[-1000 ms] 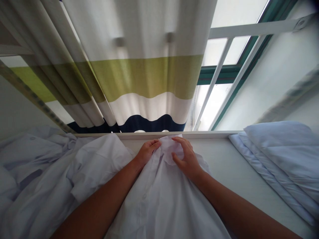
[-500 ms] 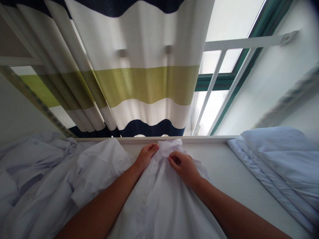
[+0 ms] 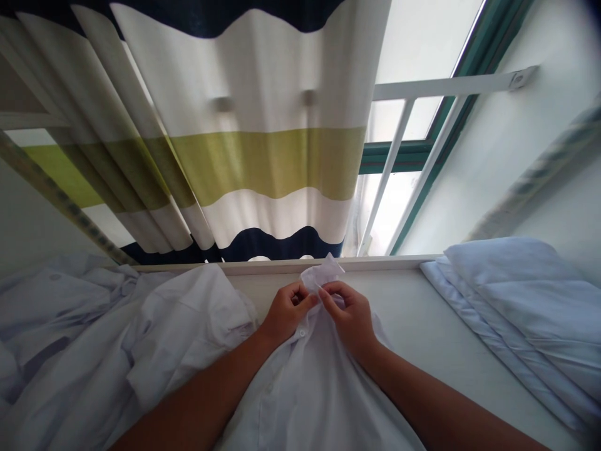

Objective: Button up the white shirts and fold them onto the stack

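Note:
A white button-front shirt (image 3: 310,382) lies spread on a pale table (image 3: 436,338), its collar end pointing toward the far edge. My left hand (image 3: 287,311) and my right hand (image 3: 350,313) meet at the collar (image 3: 320,275). Both pinch the fabric just below it, beside the top button. The collar tip stands up between my fingers.
A heap of crumpled white shirts (image 3: 84,326) fills the table's left side. Folded white shirts (image 3: 521,313) are stacked at the right. A striped curtain (image 3: 244,150) hangs beyond the far edge, beside a barred window (image 3: 413,138).
My hands have drawn together at the collar. Earlier they lay spread on the fabric; now both pinch it near the top button, and the collar has bunched upward.

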`<state>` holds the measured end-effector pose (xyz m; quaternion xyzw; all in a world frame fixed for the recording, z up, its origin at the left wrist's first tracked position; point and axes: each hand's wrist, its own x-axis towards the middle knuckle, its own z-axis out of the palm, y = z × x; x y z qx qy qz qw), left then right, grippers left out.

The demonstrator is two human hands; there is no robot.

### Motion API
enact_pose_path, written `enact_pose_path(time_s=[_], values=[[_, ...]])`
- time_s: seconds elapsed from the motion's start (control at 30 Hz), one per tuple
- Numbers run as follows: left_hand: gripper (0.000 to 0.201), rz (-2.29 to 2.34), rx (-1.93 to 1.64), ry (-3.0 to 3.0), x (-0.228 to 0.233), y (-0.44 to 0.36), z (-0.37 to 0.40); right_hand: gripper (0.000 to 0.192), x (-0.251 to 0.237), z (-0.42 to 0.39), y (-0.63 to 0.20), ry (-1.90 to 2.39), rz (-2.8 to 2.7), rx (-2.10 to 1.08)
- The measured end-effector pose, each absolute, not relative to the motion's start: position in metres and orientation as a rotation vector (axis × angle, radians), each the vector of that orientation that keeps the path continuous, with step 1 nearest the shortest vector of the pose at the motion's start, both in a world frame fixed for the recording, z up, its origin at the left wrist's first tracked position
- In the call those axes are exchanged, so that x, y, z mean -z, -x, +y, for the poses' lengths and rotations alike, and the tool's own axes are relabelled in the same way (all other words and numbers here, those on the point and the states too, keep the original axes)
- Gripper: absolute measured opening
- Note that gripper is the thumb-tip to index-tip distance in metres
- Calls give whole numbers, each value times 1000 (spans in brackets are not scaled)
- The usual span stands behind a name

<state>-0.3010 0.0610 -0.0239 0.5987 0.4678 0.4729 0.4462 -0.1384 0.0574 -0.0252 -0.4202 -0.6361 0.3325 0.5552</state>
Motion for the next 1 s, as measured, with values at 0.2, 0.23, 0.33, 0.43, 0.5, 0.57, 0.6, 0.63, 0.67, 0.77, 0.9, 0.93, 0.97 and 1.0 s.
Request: enact_pose_path(time_s=[0.2,0.23,0.33,0.43,0.5,0.57,0.6,0.63,0.67,0.77,0.9,0.93,0.97,1.0], values=[[28,1034,-1176,-1212,27,295,60,7,23,58,138,906,-1642,-703],[28,1007,-1169,-1150,27,296,62,7,23,59,137,902,-1644,-699],[30,950,-1157,-1038,29,300,66,10,22,59,136,888,-1664,-686],[33,924,-1172,-1010,31,303,68,12,22,59,136,874,-1688,-661],[36,913,-1191,-976,34,303,69,13,23,59,136,868,-1695,-646],[39,899,-1197,-911,36,302,70,14,24,59,136,862,-1701,-640],[40,891,-1195,-882,37,302,70,14,25,59,136,861,-1705,-639],[41,884,-1192,-863,37,302,70,15,25,60,136,861,-1710,-637],[41,884,-1190,-859,38,301,71,15,26,60,136,863,-1715,-634],[40,906,-1195,-906,37,301,71,15,27,59,136,875,-1722,-621],[38,951,-1188,-984,34,300,70,16,26,59,135,885,-1734,-608],[39,976,-1181,-1017,33,300,70,16,26,59,135,886,-1741,-605],[40,1006,-1173,-1055,33,300,69,16,26,59,135,884,-1749,-602],[42,1039,-1165,-1095,33,300,69,16,26,59,135,880,-1761,-599]])
